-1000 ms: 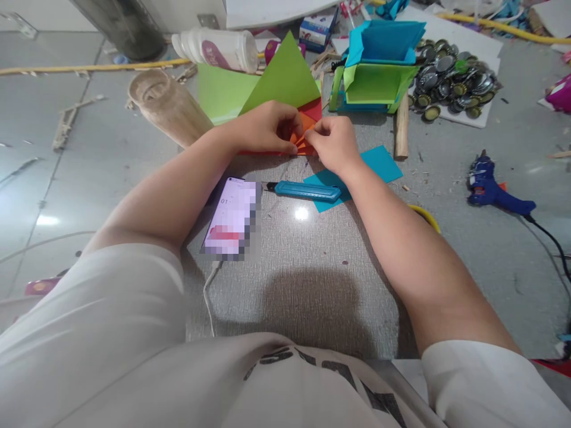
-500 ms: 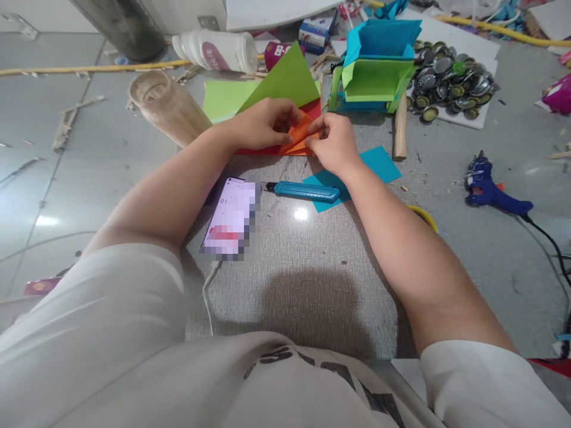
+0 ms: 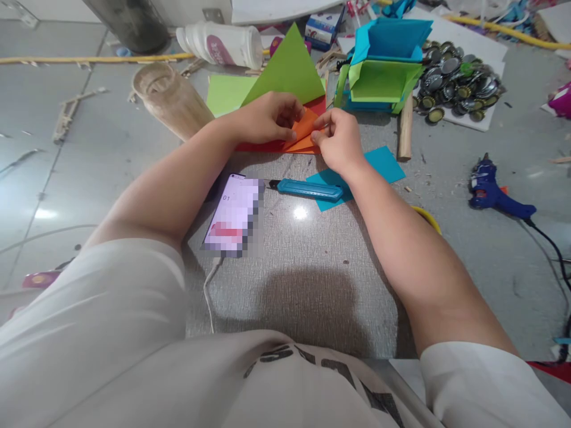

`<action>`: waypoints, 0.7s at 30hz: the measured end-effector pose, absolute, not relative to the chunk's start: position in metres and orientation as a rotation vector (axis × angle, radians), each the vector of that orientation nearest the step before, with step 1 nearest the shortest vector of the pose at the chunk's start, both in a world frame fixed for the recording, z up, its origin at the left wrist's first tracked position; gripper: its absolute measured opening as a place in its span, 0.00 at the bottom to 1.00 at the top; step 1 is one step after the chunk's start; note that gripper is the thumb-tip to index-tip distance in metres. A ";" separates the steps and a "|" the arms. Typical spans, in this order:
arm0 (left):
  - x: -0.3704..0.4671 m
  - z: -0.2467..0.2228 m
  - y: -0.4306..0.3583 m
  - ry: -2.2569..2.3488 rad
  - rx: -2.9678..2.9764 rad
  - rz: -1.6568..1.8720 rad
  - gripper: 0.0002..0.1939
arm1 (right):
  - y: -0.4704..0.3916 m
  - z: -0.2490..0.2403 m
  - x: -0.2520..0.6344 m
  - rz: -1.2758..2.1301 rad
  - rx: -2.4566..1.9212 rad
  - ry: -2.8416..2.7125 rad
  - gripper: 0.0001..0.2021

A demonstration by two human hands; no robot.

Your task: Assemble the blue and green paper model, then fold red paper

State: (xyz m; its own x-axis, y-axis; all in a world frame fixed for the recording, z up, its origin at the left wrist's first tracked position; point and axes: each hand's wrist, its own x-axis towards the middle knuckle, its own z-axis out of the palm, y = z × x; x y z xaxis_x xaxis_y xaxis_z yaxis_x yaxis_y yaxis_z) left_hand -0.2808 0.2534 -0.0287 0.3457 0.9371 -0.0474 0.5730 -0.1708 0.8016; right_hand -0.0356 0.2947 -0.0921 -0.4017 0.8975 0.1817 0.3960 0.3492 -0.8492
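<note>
Beyond the knife [image 3: 310,189], the right hand [image 3: 341,139] is clamping the orange paper [image 3: 304,126]; the left hand [image 3: 269,119] is touching it, whether gripping I cannot tell. A phone [image 3: 228,209] is lying left of the knife.

One folded orange paper [image 3: 306,126], one phone [image 3: 229,208], one cutter [image 3: 310,190], one blue paper strip [image 3: 385,163], one glue gun [image 3: 491,191] and one white bottle [image 3: 238,47] can be counted. There is also one wooden cup [image 3: 169,101] and one blue box [image 3: 322,32]. The bottle caps [image 3: 464,89] are many, overlapping in a heap too dense to number.
</note>
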 end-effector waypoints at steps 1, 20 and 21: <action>-0.281 -0.028 0.253 1.322 1.859 0.607 0.23 | 0.295 -0.092 -0.036 0.973 -1.127 -1.956 0.12; -0.275 -0.018 0.244 1.253 1.785 0.689 0.30 | 0.305 -0.117 -0.036 0.880 -1.009 -1.942 0.16; -0.274 -0.015 0.244 1.262 1.812 0.706 0.28 | 0.305 -0.117 -0.036 0.870 -1.003 -1.947 0.16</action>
State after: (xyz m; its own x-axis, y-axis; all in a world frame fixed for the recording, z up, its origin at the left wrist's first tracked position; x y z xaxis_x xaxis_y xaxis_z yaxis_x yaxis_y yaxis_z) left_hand -0.2738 0.2436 -0.0154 0.3463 0.9381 0.0009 0.4916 -0.1824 0.8515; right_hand -0.0358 0.3049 -0.1168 -0.3985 0.8612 0.3156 0.3394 0.4581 -0.8216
